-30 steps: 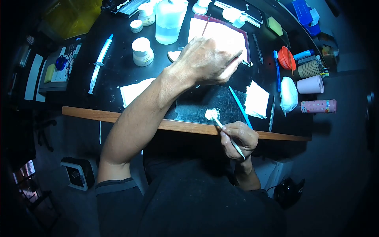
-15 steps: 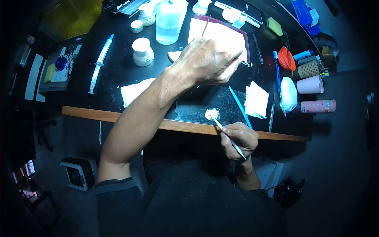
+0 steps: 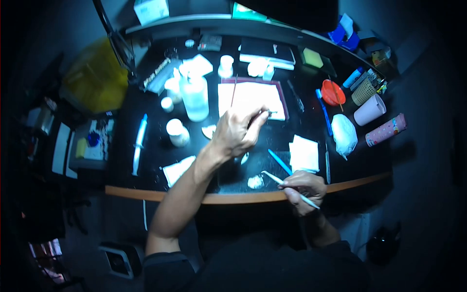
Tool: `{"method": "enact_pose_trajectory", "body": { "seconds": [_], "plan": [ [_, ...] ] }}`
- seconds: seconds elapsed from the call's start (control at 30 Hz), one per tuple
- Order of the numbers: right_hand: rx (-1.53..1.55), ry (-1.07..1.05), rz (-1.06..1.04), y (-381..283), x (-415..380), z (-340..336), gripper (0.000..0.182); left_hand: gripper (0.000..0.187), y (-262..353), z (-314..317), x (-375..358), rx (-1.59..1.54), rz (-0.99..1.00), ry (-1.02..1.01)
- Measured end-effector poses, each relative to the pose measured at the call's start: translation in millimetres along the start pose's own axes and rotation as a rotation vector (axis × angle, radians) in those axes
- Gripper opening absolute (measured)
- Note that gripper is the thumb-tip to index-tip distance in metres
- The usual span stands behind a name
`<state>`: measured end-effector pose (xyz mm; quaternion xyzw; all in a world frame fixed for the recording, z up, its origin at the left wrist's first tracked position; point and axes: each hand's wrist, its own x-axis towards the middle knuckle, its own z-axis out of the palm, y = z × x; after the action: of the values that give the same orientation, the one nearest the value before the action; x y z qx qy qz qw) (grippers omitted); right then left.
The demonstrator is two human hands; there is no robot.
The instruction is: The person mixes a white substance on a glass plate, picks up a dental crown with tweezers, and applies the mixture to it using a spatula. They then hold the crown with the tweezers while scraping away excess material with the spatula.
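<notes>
My left hand [image 3: 239, 132] is closed in a pinch above the near edge of a white sheet [image 3: 253, 95] on a dark red tray [image 3: 284, 104]. From its fingertips pokes the end of a thin dark tool [image 3: 271, 113], mostly hidden by the hand. A slim reddish stick [image 3: 235, 90] shows behind the knuckles. My right hand [image 3: 306, 190] grips a white modelling tool [image 3: 311, 202] with a thin bent tip. That tip hovers just above and right of a white crumbly mound [image 3: 255, 182] on a black slab [image 3: 231, 177]. A small off-white oval piece [image 3: 244, 158] lies behind the mound.
A blue stick [image 3: 279, 161] and folded white tissue [image 3: 304, 153] lie near my right hand. Left stand a clear bottle [image 3: 195, 100], a white jar [image 3: 177, 132] and a syringe [image 3: 140, 146]. Right are an orange bowl [image 3: 332, 92], toothbrush [image 3: 324, 112] and pink cup [image 3: 369, 110].
The view has tilted up, showing more of the desk's back. The white tool's tip has lifted off the mound. My left hand has drawn back toward the sheet's near edge.
</notes>
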<state>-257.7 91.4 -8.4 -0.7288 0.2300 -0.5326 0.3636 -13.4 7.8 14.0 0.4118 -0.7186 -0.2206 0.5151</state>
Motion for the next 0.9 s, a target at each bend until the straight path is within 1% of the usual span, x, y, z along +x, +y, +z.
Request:
{"method": "enact_pose_trajectory", "body": {
  "seconds": [0.03, 0.07, 0.17, 0.23, 0.27, 0.33, 0.4, 0.43, 0.57, 0.67, 0.7, 0.8, 0.83, 0.9],
  "plan": [
    [0.051, 0.043, -0.036, -1, 12, -5, 0.015, 0.017, 4, -1, 1, -0.070, -0.043, -0.016],
    [0.030, 0.024, -0.121, -4, 29, -11, 0.013, 0.019, 3, -1, 1, -0.149, -0.080, -0.029],
    [-0.075, -0.002, -0.266, -12, 77, -22, 0.014, 0.024, 0, 0, -3, -0.396, -0.178, -0.046],
    [-0.148, -0.009, -0.366, -10, 103, -24, 0.016, 0.029, 0, 3, -4, -0.563, -0.187, -0.036],
    [-0.131, 0.002, -0.336, -10, 107, -21, 0.017, 0.031, 2, 2, -5, -0.635, -0.209, -0.042],
    [0.061, 0.054, -0.263, -8, 111, -7, 0.021, 0.035, -8, 0, -8, -0.736, -0.167, -0.071],
    [0.104, 0.047, -0.250, 0, 109, -3, 0.021, 0.038, -8, 2, -9, -0.807, -0.122, -0.066],
    [0.122, 0.041, -0.258, 5, 109, -2, 0.022, 0.045, 3, 3, -8, -0.821, -0.145, -0.050],
    [0.204, 0.048, -0.312, 19, 104, 2, 0.024, 0.053, 5, 6, -14, -0.847, -0.165, -0.049],
    [0.215, 0.047, -0.262, 18, 94, 0, 0.022, 0.048, 0, -3, -10, -0.528, 0.022, -0.104],
    [0.196, 0.015, -0.302, 16, 97, -3, 0.021, 0.048, 8, 0, -9, -0.469, 0.017, -0.033],
    [0.112, 0.009, -0.405, 14, 101, -12, 0.019, 0.045, 9, -8, -4, -0.122, 0.208, -0.018],
    [0.083, 0.020, -0.414, 12, 101, -14, 0.020, 0.038, 11, -6, -2, -0.049, 0.258, 0.044],
    [-0.027, 0.018, -0.466, 11, 101, -19, 0.020, 0.032, 12, -5, -2, 0.111, 0.325, 0.098]
  ]
}}
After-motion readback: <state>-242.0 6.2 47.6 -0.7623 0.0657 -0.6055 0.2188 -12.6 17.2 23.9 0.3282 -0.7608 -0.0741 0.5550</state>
